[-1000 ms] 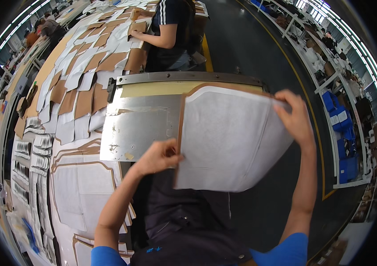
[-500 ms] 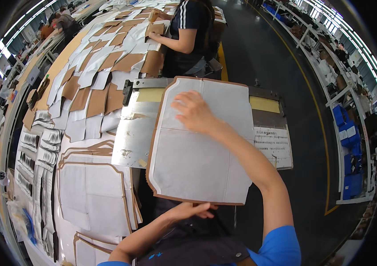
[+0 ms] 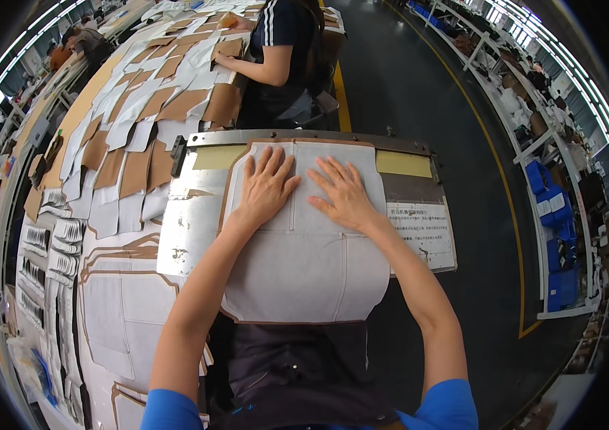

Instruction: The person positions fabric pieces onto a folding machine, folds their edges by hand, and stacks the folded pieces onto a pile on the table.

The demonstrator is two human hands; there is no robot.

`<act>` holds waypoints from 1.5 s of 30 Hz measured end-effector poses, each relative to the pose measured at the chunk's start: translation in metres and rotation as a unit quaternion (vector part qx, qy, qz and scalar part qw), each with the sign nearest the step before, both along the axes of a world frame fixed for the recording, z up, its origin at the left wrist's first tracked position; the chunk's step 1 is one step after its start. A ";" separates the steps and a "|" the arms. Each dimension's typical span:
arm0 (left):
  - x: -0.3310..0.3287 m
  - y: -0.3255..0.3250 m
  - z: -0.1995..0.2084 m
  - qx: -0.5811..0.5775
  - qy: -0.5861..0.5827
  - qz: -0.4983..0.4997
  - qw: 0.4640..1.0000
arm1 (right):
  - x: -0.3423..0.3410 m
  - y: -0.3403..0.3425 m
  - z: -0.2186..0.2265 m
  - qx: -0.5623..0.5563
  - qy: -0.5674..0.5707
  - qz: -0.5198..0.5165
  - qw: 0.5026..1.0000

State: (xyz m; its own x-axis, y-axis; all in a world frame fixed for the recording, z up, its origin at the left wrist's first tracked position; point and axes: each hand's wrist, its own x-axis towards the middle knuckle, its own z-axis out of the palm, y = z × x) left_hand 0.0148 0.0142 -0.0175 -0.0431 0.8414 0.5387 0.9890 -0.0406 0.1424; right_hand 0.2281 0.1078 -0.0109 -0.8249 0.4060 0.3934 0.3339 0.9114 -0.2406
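A large white panel with brown edging (image 3: 283,276) lies across a metal machine bed (image 3: 190,233) in front of me, its far edge close to a dark bar. My left hand (image 3: 265,186) presses flat on the panel's upper left, fingers spread. Just to its right, my right hand (image 3: 340,190) rests palm down on the same panel with its fingers apart. A seam runs between the two hands. Yellow strips (image 3: 403,163) show on the bed at both sides of the panel.
Similar brown-edged panels (image 3: 129,308) are stacked on the left table beside bundled strips (image 3: 61,247). Overlapping white and brown pieces (image 3: 132,158) cover the table farther off, where a co-worker (image 3: 279,64) stands. Shelving with blue bins (image 3: 555,208) lines the right side.
My left hand has moved from under the panel's near edge to its top. The panel has straightened and come down flat on the bed, and my right hand has shifted right.
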 end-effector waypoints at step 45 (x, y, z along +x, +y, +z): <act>0.019 0.032 0.003 -0.010 -0.003 0.084 0.996 | 0.029 0.032 -0.009 0.081 -0.017 -0.145 0.986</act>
